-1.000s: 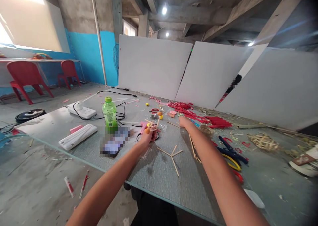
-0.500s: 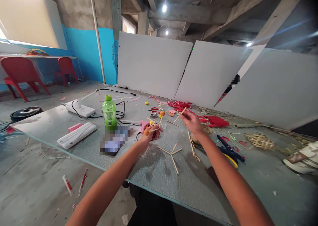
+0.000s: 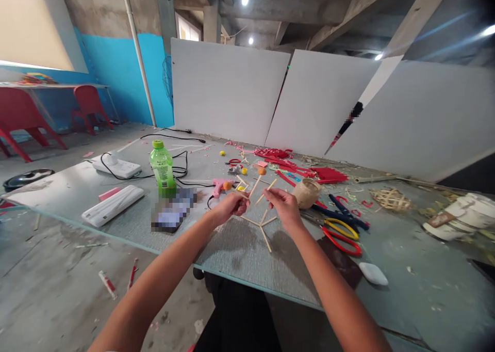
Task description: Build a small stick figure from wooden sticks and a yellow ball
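Note:
My left hand (image 3: pixel 234 204) is closed on a small frame of thin wooden sticks (image 3: pixel 254 186), whose sticks fan out beyond the fingers. Orange balls (image 3: pixel 262 171) appear at the stick ends; whether they are fixed there I cannot tell. Between the thumb and fingers of my right hand (image 3: pixel 283 203) is a short wooden stick (image 3: pixel 271 185), close to the frame. Below both hands, a branching stick piece (image 3: pixel 266 237) lies on the glass-topped table, partly hidden by the right hand. A pink glue gun (image 3: pixel 217 187) rests behind my left hand.
Left of my hands stand a green bottle (image 3: pixel 161 166), a phone (image 3: pixel 174 212) and a white power strip (image 3: pixel 118 167). To the right are a jar (image 3: pixel 307 193), scissors with red handles (image 3: pixel 342 242), blue-handled pliers (image 3: pixel 348 212) and a white bucket (image 3: pixel 452 218). Red scraps (image 3: pixel 328 175) lie behind.
My right hand has come down and left with its stick, closer to my left hand. The view has shifted, and the jar and scissors beside my right arm show more fully.

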The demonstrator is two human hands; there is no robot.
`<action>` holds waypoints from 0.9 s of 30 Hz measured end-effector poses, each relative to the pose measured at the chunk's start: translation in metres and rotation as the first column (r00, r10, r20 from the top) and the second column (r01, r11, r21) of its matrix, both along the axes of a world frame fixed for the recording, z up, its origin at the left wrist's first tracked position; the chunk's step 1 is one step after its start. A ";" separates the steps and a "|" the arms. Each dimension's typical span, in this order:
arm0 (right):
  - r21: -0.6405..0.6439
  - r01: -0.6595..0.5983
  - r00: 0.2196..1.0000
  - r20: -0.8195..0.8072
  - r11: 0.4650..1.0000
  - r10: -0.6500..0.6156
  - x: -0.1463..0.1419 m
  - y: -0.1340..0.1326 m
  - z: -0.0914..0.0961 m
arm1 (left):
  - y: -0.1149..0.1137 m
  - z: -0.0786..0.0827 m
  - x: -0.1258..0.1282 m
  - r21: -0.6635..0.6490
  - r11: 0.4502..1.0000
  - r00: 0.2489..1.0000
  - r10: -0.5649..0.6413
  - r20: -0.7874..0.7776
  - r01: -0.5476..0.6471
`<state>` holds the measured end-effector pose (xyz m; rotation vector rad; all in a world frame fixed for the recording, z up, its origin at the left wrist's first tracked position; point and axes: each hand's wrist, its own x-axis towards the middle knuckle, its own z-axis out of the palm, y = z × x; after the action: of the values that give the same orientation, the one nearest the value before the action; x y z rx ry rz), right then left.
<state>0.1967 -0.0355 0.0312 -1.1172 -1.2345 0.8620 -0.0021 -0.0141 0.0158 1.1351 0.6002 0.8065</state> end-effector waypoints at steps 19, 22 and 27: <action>0.075 0.108 0.994 -0.043 0.991 -0.105 -0.012 -0.005 -0.005 | -0.007 0.001 0.006 0.046 0.998 0.995 -0.034 -0.098 0.039; 0.078 0.111 0.994 -0.033 0.991 -0.109 -0.013 -0.006 -0.004 | -0.007 0.000 0.006 0.048 0.998 0.994 -0.044 -0.104 0.049; 0.080 0.117 0.993 -0.024 0.990 -0.116 -0.014 -0.009 -0.003 | -0.007 -0.002 0.005 0.066 0.996 0.992 -0.050 -0.113 0.058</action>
<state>0.1823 -0.0444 0.0282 -1.1018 -1.1665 0.7268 0.0030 -0.0211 0.0135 1.2613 0.6353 0.7253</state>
